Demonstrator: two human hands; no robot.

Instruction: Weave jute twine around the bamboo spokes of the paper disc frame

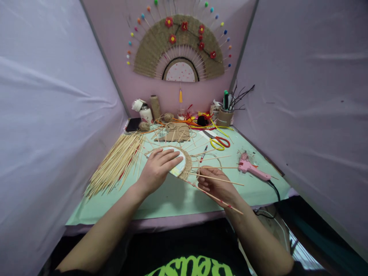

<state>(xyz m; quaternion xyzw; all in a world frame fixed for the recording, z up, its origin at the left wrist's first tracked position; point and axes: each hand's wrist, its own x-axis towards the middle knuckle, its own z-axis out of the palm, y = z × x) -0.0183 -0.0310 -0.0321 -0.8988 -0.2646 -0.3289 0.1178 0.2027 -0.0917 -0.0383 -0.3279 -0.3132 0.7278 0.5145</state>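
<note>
A half-round white piece (178, 168) with a rim of wound twine (187, 165) and thin wooden sticks fanning outward is in front of me. My left hand (161, 163) lies over its white face, fingers long and close together; the thumb is hidden. At the right side of the rim, my right hand (214, 184) is closed, its fingertips pinched round a strand of twine among the sticks. One stick with red marks (221, 201) slants down across the right hand and wrist. A loop of loose twine (220, 163) curves on the table just beyond that hand.
A heap of sticks (115, 165) lies left. Scissors (220, 142), a pen (204, 153) and a pink glue gun (253, 168) with a cord lie right. Cardboard (178, 132), twine balls and jars stand behind. A decorated fan (155, 42) hangs on the back wall.
</note>
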